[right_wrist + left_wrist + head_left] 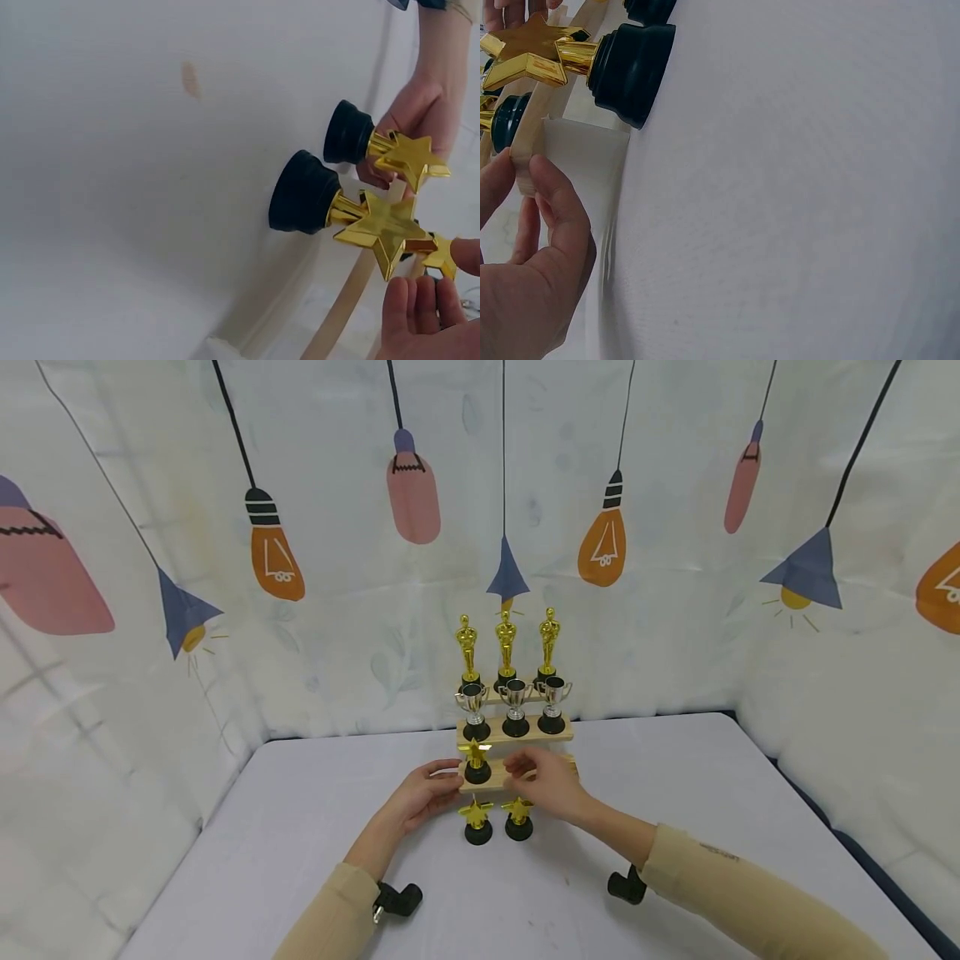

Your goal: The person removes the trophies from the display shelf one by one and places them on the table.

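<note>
My left hand [429, 793] pinches the left end of the lowest step of a wooden tiered display stand [526, 142], with thumb and fingers around the plank. A gold star trophy [476, 764] with a black base stands on that step near its left end. Just right of it is my right hand [547, 781], its fingers loosely bent over the step and hiding part of it. In the right wrist view, the trophy's star [441, 255] appears close beyond the thumb and fingertips. Two more star trophies [477, 818] [386, 229] stand upright on the table before the stand.
Three silver cup trophies [515, 697] line the middle step, and three gold figure trophies [506, 643] line the top one. White cloth covers the table [315, 818]. A curtain [337, 635] printed with lamps hangs behind it.
</note>
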`<control>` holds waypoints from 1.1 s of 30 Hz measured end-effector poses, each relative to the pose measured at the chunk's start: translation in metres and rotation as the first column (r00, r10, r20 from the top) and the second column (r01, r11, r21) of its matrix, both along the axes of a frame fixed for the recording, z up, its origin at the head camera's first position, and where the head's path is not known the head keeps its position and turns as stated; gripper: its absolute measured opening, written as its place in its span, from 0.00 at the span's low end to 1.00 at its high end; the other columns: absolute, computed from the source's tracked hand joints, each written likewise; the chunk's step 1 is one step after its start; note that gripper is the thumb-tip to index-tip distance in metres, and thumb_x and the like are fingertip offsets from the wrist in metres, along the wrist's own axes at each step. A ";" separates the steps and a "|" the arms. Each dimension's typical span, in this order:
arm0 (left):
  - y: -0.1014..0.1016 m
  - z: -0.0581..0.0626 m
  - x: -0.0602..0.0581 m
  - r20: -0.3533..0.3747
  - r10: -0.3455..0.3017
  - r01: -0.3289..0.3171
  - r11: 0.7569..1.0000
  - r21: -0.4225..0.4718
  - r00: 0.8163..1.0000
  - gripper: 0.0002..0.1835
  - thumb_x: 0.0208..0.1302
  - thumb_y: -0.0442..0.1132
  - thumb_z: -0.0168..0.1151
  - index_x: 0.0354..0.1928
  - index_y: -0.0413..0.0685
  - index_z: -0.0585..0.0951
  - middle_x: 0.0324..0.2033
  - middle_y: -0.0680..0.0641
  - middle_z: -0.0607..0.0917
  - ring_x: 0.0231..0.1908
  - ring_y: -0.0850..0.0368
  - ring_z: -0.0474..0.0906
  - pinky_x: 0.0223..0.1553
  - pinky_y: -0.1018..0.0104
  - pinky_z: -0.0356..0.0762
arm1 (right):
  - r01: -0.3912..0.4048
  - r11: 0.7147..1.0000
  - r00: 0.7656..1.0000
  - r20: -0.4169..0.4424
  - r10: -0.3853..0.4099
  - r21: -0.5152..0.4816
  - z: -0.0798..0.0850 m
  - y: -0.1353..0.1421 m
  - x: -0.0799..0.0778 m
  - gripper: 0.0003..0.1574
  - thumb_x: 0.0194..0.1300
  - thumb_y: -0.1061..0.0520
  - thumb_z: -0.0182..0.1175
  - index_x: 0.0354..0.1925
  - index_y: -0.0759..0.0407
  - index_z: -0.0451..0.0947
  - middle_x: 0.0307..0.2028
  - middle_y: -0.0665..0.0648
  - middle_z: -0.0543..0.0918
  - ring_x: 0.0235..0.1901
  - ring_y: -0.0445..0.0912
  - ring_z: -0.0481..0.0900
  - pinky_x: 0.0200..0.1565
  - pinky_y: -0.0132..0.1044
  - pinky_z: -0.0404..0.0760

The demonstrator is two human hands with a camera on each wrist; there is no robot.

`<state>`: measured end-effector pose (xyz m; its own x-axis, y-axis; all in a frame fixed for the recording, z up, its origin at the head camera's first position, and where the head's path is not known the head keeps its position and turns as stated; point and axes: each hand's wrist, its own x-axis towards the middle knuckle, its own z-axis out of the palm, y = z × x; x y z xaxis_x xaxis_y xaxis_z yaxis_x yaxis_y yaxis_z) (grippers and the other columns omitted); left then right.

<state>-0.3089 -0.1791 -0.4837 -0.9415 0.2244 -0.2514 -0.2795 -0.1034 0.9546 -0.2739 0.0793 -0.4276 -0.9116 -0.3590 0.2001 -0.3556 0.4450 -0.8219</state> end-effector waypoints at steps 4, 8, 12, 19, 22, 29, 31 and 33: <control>-0.001 0.000 0.000 0.001 -0.006 0.006 1.000 0.008 1.000 0.30 0.70 0.33 0.66 0.71 0.35 0.68 0.54 0.40 0.82 0.45 0.56 0.83 0.48 0.65 0.83 | -0.003 1.000 0.999 0.046 0.003 0.003 0.002 -0.008 -0.005 0.16 0.68 0.63 0.68 0.52 0.66 0.80 0.49 0.64 0.83 0.47 0.49 0.81 0.52 0.43 0.83; 0.000 0.001 0.001 0.002 -0.013 0.013 1.000 0.013 1.000 0.30 0.71 0.33 0.66 0.71 0.35 0.68 0.54 0.40 0.82 0.45 0.56 0.83 0.48 0.65 0.83 | -0.009 1.000 0.998 0.070 0.011 -0.024 0.002 -0.014 -0.009 0.16 0.68 0.63 0.67 0.53 0.67 0.80 0.49 0.62 0.83 0.48 0.50 0.81 0.51 0.43 0.84; 0.000 0.002 0.001 0.001 -0.012 0.012 1.000 0.013 1.000 0.30 0.71 0.33 0.66 0.71 0.35 0.68 0.54 0.40 0.82 0.44 0.56 0.83 0.48 0.65 0.83 | 0.006 0.999 0.996 0.088 -0.001 -0.048 0.001 -0.019 -0.011 0.17 0.67 0.63 0.67 0.53 0.65 0.80 0.49 0.60 0.83 0.49 0.51 0.80 0.51 0.43 0.84; 0.000 0.003 0.003 -0.001 -0.008 0.008 1.000 0.014 1.000 0.29 0.71 0.33 0.65 0.71 0.34 0.68 0.55 0.40 0.81 0.45 0.56 0.82 0.48 0.65 0.83 | 0.040 0.997 0.992 0.122 -0.033 -0.060 -0.002 -0.028 -0.016 0.18 0.67 0.64 0.69 0.54 0.64 0.79 0.49 0.58 0.83 0.49 0.50 0.80 0.54 0.43 0.82; 0.000 0.005 0.004 -0.007 -0.014 0.014 1.000 0.013 1.000 0.29 0.72 0.32 0.64 0.71 0.34 0.68 0.55 0.40 0.81 0.46 0.56 0.82 0.49 0.65 0.83 | 0.054 0.998 0.991 0.127 -0.049 -0.032 -0.002 -0.032 -0.018 0.18 0.67 0.62 0.69 0.54 0.63 0.79 0.49 0.57 0.83 0.49 0.50 0.80 0.54 0.43 0.82; -0.001 0.006 0.006 -0.013 -0.024 0.025 0.999 0.020 1.000 0.30 0.71 0.33 0.65 0.71 0.33 0.67 0.54 0.40 0.81 0.47 0.54 0.82 0.50 0.64 0.83 | 0.068 0.998 0.990 0.121 -0.067 -0.009 -0.002 -0.039 -0.019 0.20 0.66 0.62 0.70 0.54 0.66 0.78 0.49 0.59 0.83 0.49 0.52 0.81 0.53 0.44 0.83; -0.002 0.006 0.006 -0.020 -0.033 0.033 0.999 0.018 0.999 0.31 0.71 0.33 0.65 0.71 0.32 0.66 0.54 0.40 0.81 0.47 0.54 0.82 0.51 0.63 0.82 | 0.073 0.997 0.989 0.126 -0.072 -0.005 -0.001 -0.040 -0.020 0.21 0.66 0.62 0.70 0.55 0.66 0.78 0.49 0.59 0.83 0.48 0.51 0.81 0.52 0.43 0.83; -0.003 0.005 0.006 -0.022 -0.037 0.038 0.999 0.015 0.999 0.31 0.72 0.33 0.65 0.71 0.32 0.66 0.54 0.40 0.82 0.47 0.54 0.82 0.51 0.63 0.82 | 0.077 0.997 0.989 0.130 -0.077 0.000 -0.001 -0.042 -0.021 0.20 0.66 0.62 0.70 0.54 0.66 0.78 0.48 0.58 0.83 0.47 0.50 0.81 0.50 0.42 0.84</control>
